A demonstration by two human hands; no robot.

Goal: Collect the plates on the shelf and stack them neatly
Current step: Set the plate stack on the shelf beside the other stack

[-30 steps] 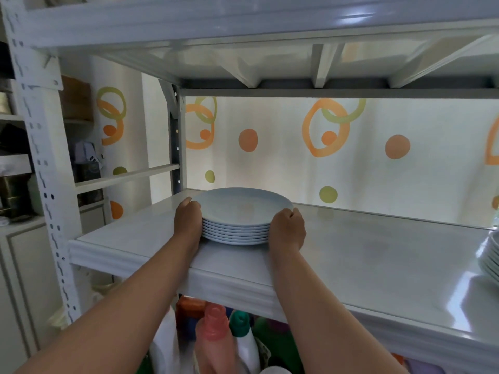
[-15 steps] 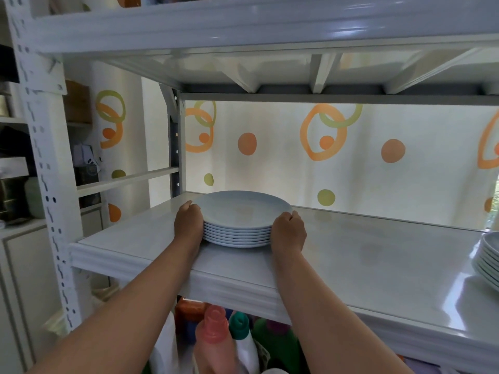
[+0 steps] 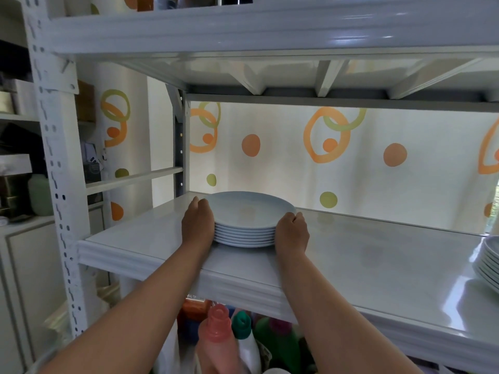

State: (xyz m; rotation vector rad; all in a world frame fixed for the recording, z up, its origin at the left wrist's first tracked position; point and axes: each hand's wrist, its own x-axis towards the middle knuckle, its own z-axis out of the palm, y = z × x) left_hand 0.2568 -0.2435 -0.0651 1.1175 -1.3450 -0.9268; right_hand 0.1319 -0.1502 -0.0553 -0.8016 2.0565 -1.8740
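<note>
A stack of several pale blue plates stands on the white shelf, toward its left end. My left hand presses against the stack's left side and my right hand against its right side, fingers curled around the rims. The stack rests on the shelf surface between both hands. A second stack of plates sits at the shelf's far right, cut off by the frame edge.
The upper shelf hangs low overhead with ribs beneath. A perforated white post stands at the left. Bottles with pink and green caps crowd the level below. A spotted curtain closes the back.
Both hands stay on the sides of the left stack. The stack has barely moved; mostly the view has tilted slightly upward.
</note>
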